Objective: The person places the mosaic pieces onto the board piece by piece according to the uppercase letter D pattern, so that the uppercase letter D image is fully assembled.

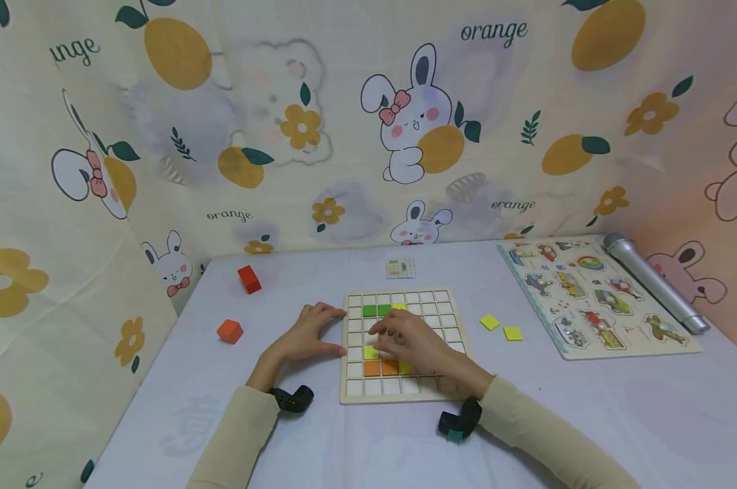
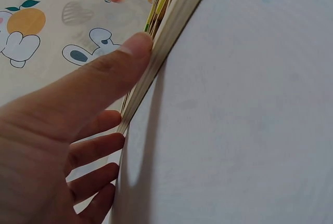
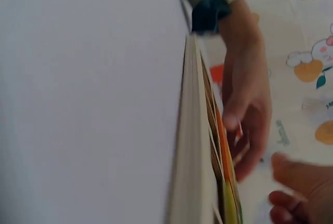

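A square wooden grid board (image 1: 352, 398) lies in front of me, with green tiles (image 1: 377, 310), yellow tiles (image 1: 371, 352) and orange tiles (image 1: 380, 368) set in some cells. My left hand (image 1: 307, 334) rests against the board's left side, thumb and fingers spread along the edge. In the left wrist view its thumb (image 2: 117, 63) touches the wooden rim. Over the middle of the board hovers my right hand (image 1: 414, 339), its fingers loosely bent and no piece visible between them. It partly hides the cells below. In the right wrist view its thumb (image 3: 294, 174) stands apart from the fingers.
Two loose yellow tiles (image 1: 501, 328) lie right of the board. A red block (image 1: 249, 279) and an orange block (image 1: 230, 331) sit at left. Behind the board is a small pattern card (image 1: 401, 267). A sticker-picture board (image 1: 600, 299) and a silver tube (image 1: 655, 282) occupy the right side.
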{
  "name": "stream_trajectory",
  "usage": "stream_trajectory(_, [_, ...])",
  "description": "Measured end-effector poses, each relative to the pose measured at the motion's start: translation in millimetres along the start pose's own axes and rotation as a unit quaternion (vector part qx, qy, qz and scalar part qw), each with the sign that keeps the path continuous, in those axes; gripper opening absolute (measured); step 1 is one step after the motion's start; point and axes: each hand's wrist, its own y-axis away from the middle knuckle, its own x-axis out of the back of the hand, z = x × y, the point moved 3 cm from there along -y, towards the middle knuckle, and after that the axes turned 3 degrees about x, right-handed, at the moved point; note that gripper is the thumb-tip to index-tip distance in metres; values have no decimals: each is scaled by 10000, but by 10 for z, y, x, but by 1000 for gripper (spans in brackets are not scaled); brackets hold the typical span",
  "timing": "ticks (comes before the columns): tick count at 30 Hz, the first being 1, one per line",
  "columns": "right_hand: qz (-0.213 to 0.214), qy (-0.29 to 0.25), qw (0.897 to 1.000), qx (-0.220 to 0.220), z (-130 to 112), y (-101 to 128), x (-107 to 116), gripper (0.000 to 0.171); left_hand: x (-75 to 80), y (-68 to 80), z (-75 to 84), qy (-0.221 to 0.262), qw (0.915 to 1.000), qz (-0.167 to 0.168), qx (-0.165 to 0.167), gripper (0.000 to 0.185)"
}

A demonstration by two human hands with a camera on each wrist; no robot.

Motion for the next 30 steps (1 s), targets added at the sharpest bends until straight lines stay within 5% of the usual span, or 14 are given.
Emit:
stream_trajectory(8, [550, 117, 9983, 132, 126, 103, 387, 27, 4, 6, 8, -14, 10000, 38, -4, 76])
stream_trajectory(20, [802, 854, 9907, -694, 606, 596, 991, 29, -11, 2, -9, -21, 10000, 56, 4, 75])
stream_trajectory(30, [863, 1069, 9845, -1090, 915, 890, 1143, 31, -12, 8, 13, 38, 10000, 67, 49, 75])
